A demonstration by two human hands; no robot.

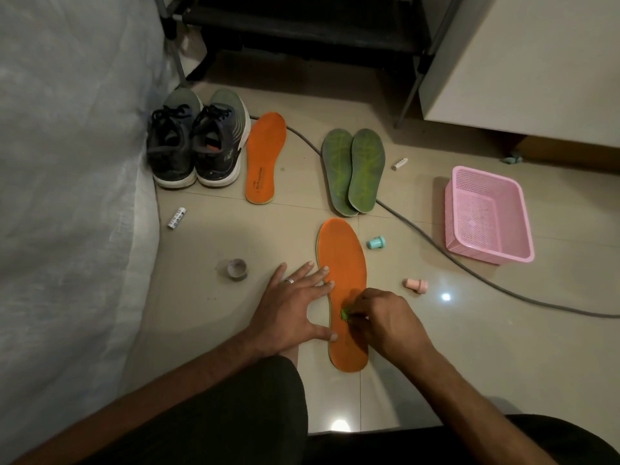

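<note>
Beige floor tiles by a bed; left hand flat on orange insole, right hand round a green stamp, perhaps.

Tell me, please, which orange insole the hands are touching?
The nearer orange insole: the left hand presses its edge and the right hand holds a small green piece on it. The other orange insole lies beside the shoes.

Home bedroom floor, tiled. Bed edge with pale sheet on the left, sneakers beside it. Pink plastic basket near a cabinet.
</note>
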